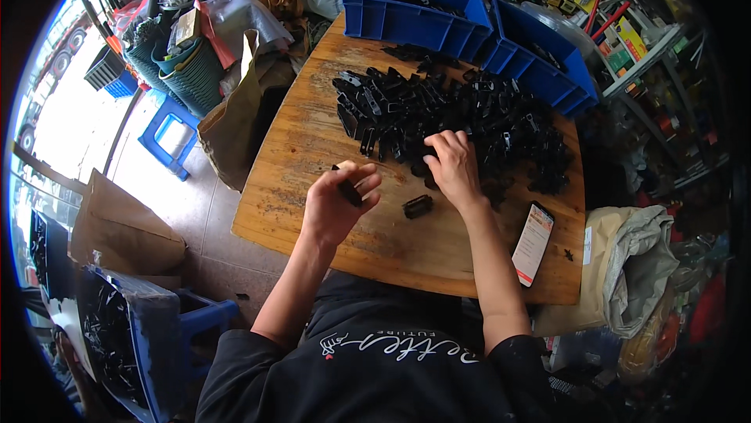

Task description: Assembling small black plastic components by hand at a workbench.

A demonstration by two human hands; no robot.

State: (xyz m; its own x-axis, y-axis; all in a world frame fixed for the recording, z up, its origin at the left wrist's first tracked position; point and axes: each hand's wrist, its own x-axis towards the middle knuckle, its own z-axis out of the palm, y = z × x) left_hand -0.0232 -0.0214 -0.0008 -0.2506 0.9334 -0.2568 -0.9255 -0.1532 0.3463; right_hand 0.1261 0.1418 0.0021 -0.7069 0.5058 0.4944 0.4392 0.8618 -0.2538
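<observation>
A small black plastic part (350, 191) lies across the palm and fingers of my left hand (332, 200), which is closed on it above the table's near left half. My right hand (456, 169) is at the near edge of a heap of similar black plastic parts (438, 106). Its fingers are curled, with thumb and forefinger bent toward each other, and I cannot make out what lies between them. One loose black part (418, 206) rests on the wooden table (297, 133) between my two forearms, apart from the heap.
Two blue plastic bins (415, 20) (540, 75) stand along the table's far edge, with dark parts inside. A phone (534, 243) with a lit screen lies right of my right forearm. Sacks (626, 266), a blue stool (170, 135) and a blue crate (145, 345) surround the table.
</observation>
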